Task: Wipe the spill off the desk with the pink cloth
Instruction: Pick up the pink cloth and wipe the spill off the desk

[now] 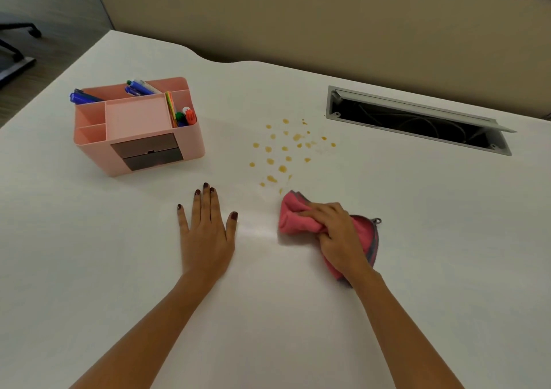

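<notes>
The right hand (pixel 337 233) grips the bunched pink cloth (pixel 293 215), fingers curled tight over its middle so a wad sticks out ahead of the knuckles and the rest trails under the wrist. The left hand (pixel 205 233) lies flat on the desk (pixel 89 269), fingers spread and holding nothing, likely bracing. The spill (pixel 283 150), a scatter of amber drops, sits at about eleven o'clock from the right hand; its nearest drops lie just beyond the cloth's leading edge, and the rest spread on toward twelve. To wipe well, I judge the cloth should be pressed flatter and pushed through the drops in overlapping passes, gathering them inward, not smearing them outward, and kept short of the open cable tray (pixel 417 120) at one o'clock. The pink organizer (pixel 137 126) stands well clear at ten o'clock.
</notes>
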Available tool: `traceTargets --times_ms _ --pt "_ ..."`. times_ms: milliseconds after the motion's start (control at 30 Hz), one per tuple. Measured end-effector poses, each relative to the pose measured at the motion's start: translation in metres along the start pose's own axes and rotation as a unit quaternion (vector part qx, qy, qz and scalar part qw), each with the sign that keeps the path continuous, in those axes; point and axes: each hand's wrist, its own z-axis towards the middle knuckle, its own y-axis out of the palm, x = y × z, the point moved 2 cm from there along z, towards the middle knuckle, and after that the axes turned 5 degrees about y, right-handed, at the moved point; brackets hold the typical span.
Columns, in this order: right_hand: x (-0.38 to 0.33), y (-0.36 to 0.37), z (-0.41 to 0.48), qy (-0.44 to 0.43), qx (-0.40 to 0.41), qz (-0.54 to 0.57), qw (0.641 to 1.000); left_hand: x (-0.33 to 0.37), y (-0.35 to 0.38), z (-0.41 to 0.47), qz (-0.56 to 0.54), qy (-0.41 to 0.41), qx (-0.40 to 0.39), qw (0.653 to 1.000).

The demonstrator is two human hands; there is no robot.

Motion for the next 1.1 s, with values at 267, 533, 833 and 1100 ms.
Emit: traceTargets --times_ms 267,533,833,1100 --pt "0.054 -0.033 0.032 0.195 0.155 -0.079 0.965 0.001 -0.001 -0.001 0.003 0.001 0.002 1.0" --pt "0.033 -0.01 0.105 0.18 0.142 -0.13 0.965 0.003 -0.003 -0.001 0.005 -0.002 -0.002 1.0" --pt "-0.028 0.031 0.101 0.048 0.035 -0.03 0.998 0.002 -0.003 -0.001 0.0 -0.005 -0.002 1.0" --pt "-0.043 0.034 0.038 -0.031 -0.057 0.044 0.997 0.0 -0.004 -0.001 -0.02 0.001 0.003 1.0"
